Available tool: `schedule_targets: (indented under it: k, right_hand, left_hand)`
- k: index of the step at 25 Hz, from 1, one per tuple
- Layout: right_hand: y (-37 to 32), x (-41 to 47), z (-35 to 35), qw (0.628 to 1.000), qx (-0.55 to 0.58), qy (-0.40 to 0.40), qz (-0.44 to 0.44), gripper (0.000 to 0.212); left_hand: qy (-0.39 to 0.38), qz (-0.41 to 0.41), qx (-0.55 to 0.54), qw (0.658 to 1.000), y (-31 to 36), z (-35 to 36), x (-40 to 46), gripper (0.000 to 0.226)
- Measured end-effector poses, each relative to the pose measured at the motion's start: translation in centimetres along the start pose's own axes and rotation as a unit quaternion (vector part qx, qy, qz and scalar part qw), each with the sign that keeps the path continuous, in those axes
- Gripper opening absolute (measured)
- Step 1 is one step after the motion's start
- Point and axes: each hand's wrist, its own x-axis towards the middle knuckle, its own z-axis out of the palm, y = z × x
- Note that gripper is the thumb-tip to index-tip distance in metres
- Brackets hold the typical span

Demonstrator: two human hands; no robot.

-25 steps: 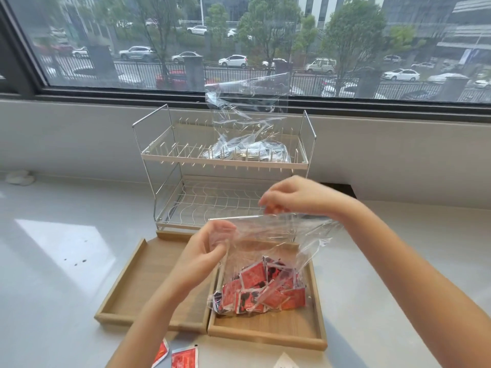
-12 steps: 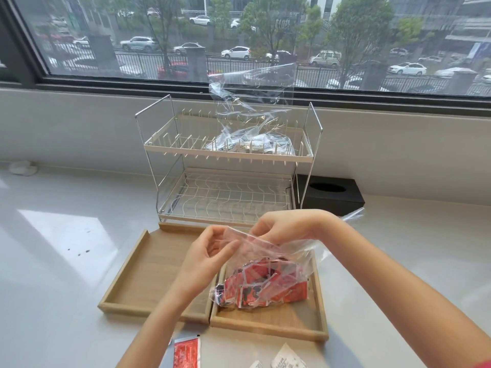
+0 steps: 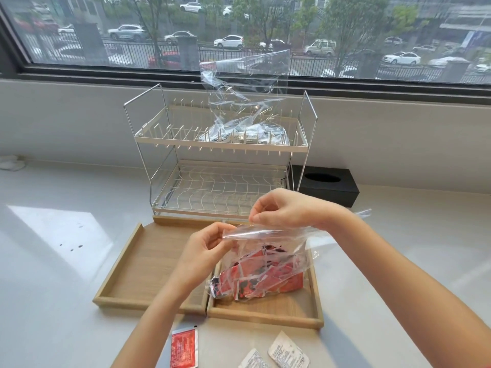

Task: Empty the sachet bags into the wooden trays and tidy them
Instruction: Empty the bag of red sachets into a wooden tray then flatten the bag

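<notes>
A clear plastic bag (image 3: 263,269) full of red sachets rests in the right wooden tray (image 3: 265,313). My left hand (image 3: 204,248) pinches the near left corner of the bag's mouth. My right hand (image 3: 289,209) pinches the far edge of the mouth, with its fingers closed on the plastic. The left wooden tray (image 3: 148,261) lies empty beside it, touching the right tray. A second clear bag (image 3: 247,128) of pale sachets sits on the top shelf of the white wire rack (image 3: 220,150).
A loose red sachet (image 3: 184,347) and two white sachets (image 3: 288,353) lie on the white counter in front of the trays. A black tissue box (image 3: 325,185) stands right of the rack. A window runs along the back wall.
The bag came down from being held up above the tray to resting in it. Both hands moved lower and closer together at its mouth.
</notes>
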Motion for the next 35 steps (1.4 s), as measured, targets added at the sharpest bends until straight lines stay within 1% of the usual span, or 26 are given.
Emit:
schedule_targets:
  k: [3,5,7,9,10,11,13,15,18,19,21,23,25,27,29,30,32,33,35]
  right_hand:
    - [-0.2,-0.2,0.3,0.999,0.037,0.031,-0.022,0.013]
    - [-0.3,-0.3,0.5,0.998,0.031,0.045,-0.036,0.012]
    - [-0.9,-0.9,0.2,0.994,0.049,0.062,-0.071,0.011]
    - [-1.8,-1.7,-1.0,0.977,0.127,0.124,-0.119,0.012]
    - [-2.2,-2.1,-1.8,0.965,0.16,0.15,-0.143,0.014]
    - [-2.6,-2.4,-2.5,0.96,0.167,0.158,-0.161,0.016]
    - [-2.8,-2.5,-2.9,0.966,0.128,0.146,-0.171,0.018]
    - [-2.3,-2.1,-2.8,0.97,0.112,0.149,-0.156,0.017]
    - [-1.7,-1.9,-2.8,0.968,0.123,0.177,-0.131,0.014]
    - [-1.5,-1.8,-3.0,0.969,0.115,0.181,-0.12,0.018]
    - [-0.7,-1.5,-3.4,0.975,0.099,0.178,-0.086,0.031]
    - [1.0,-1.4,-3.7,0.987,0.055,0.144,-0.041,0.038]
    - [2.9,-1.7,-4.1,0.996,-0.035,0.077,-0.013,0.03]
    - [3.7,-1.9,-4.3,0.994,-0.111,0.009,0.006,0.027]
    - [3.8,-2.0,-4.5,0.992,-0.124,-0.023,0.028,0.031]
    - [3.9,-2.0,-4.5,0.99,-0.134,-0.03,0.033,0.029]
    - [3.8,-2.0,-4.6,0.984,-0.173,-0.016,0.036,0.021]
    - [3.8,-2.0,-4.8,0.983,-0.177,0.014,0.035,0.017]
    - [3.6,-2.3,-5.3,0.982,-0.154,0.109,0.017,0.014]
  left_hand:
    - [-0.002,0.012,-0.003,1.0,0.0,0.1,0.2,0.012]
    - [0.006,0.016,-0.01,1.0,-0.1,0.1,0.2,0.014]
    - [0.011,0.02,-0.012,1.0,-0.2,0.1,0.1,0.013]
    - [0.027,0.018,-0.016,0.999,-0.2,-0.1,-0.1,0.008]
    - [0.047,0.017,-0.024,0.998,-0.3,-0.3,-0.2,0.006]
    - [0.067,0.02,-0.03,0.997,-0.3,-0.5,-0.3,0.006]
    - [0.07,0.03,-0.014,0.997,-0.3,-0.9,-0.2,0.01]
    - [0.06,0.041,0.01,0.997,-0.1,-0.7,-0.2,0.009]
    - [0.055,0.052,0.021,0.997,0.5,-0.4,-0.2,0.006]
    - [0.055,0.056,0.021,0.997,0.6,-0.4,-0.1,0.005]
    - [0.058,0.065,0.021,0.996,1.0,-0.4,-0.1,0.005]
    - [0.065,0.071,0.022,0.995,1.1,-0.6,-0.2,0.011]
    - [0.068,0.074,0.022,0.995,1.1,-0.7,-0.3,0.013]
    - [0.068,0.075,0.024,0.995,1.1,-0.8,-0.3,0.014]
    - [0.065,0.077,0.027,0.995,1.2,-0.7,-0.4,0.013]
    - [0.06,0.081,0.027,0.995,1.3,-0.6,-0.4,0.012]
    - [0.054,0.083,0.027,0.995,1.6,-0.6,-0.5,0.01]
    - [0.059,0.082,0.027,0.994,1.6,-0.6,-0.5,0.01]
    - [0.075,0.084,0.021,0.993,1.7,-0.8,-0.5,0.012]
